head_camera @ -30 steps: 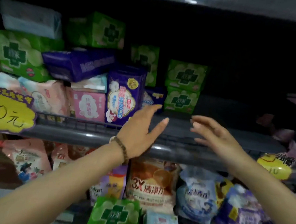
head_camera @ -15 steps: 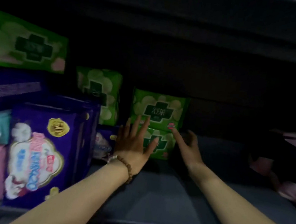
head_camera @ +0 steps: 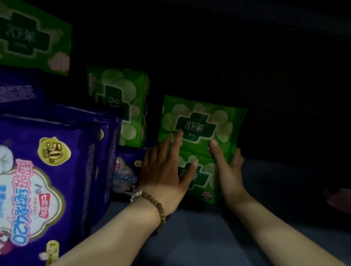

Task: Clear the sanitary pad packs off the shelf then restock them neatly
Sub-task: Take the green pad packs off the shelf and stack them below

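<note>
Two green sanitary pad packs stand stacked at the back of the dark shelf, the upper green pack (head_camera: 201, 122) on top of the lower green pack (head_camera: 205, 185). My left hand (head_camera: 162, 170), with a bead bracelet on the wrist, lies flat against their fronts: straight fingers reach the upper pack and the thumb rests on the lower one. My right hand (head_camera: 228, 172) grips the stack's right side, thumb on the front and fingers round the edge.
A third green pack (head_camera: 117, 103) stands upright just left of the stack, above a small purple pack (head_camera: 126, 171). Large purple packs (head_camera: 28, 183) fill the left front, with a green pack (head_camera: 27, 35) above. The grey shelf floor (head_camera: 202, 242) runs right towards dim pink packs (head_camera: 344, 198).
Both hands reached from the shelf's front rail deep into the shelf. They now sit on the two stacked green packs, and the right hand has closed round their right side.
</note>
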A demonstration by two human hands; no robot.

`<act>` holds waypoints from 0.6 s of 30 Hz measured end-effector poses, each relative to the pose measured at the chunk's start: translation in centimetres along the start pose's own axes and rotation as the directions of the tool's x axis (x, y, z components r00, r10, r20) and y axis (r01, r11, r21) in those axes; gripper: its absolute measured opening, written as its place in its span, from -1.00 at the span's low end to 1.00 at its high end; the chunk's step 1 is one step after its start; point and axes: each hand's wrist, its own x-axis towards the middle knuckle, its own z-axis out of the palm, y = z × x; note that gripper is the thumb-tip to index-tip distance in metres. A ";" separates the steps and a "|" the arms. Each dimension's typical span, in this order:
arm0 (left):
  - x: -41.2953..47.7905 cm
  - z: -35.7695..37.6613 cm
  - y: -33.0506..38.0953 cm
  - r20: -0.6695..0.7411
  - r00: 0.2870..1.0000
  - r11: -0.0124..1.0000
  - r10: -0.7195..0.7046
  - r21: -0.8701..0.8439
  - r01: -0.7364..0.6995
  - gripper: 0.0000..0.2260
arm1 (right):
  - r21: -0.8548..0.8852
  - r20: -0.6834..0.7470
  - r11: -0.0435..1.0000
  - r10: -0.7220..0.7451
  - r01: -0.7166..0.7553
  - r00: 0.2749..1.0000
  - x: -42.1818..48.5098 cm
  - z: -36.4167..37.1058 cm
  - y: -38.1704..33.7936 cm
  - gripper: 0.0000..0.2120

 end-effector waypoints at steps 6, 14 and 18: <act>-0.1 -0.2 0.2 -0.021 1.000 0.999 -0.020 -0.048 0.019 -0.41 | 0.035 -0.052 0.993 -0.109 0.111 0.993 -0.9 0.5 0.0 -0.52; -0.2 -1.0 1.0 -0.046 0.998 0.894 -0.046 -0.448 0.021 -0.02 | 0.133 -0.035 0.989 -0.055 0.059 0.998 -3.4 -4.6 -1.7 -0.43; -0.2 -2.3 2.9 0.082 0.996 0.636 0.024 -0.770 0.048 -0.23 | -0.013 0.154 0.999 -0.039 0.041 0.987 -5.5 -8.2 -2.8 -0.25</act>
